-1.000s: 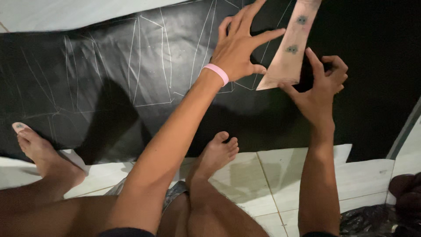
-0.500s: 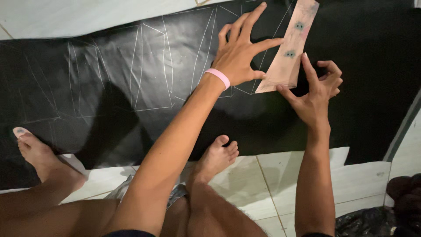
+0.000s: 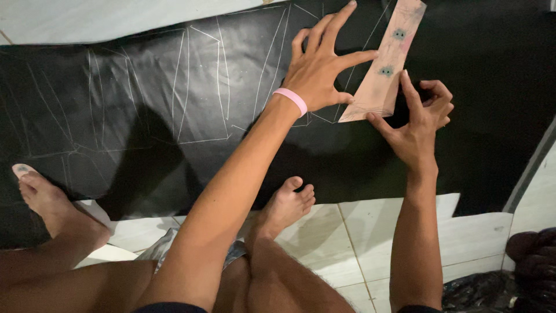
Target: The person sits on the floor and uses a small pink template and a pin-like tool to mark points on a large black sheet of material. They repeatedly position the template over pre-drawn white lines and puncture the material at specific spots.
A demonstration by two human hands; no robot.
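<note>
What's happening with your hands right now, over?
Left hand spread flat, thumb on the pink template. Right hand at its lower edge, fingers curled. Template lies on the black sheet with chalk lines. Nothing in the way.

Long tapered pinkish cardboard template [image 3: 383, 64], two small greenish marks, lying flat on black sheet [image 3: 145, 116]

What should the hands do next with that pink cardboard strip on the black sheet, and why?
Probably trace along the pink template. The left hand spreads beside it, touching its edge, and the right hand sits at its lower corner. The black sheet already carries similar white outlines.
</note>
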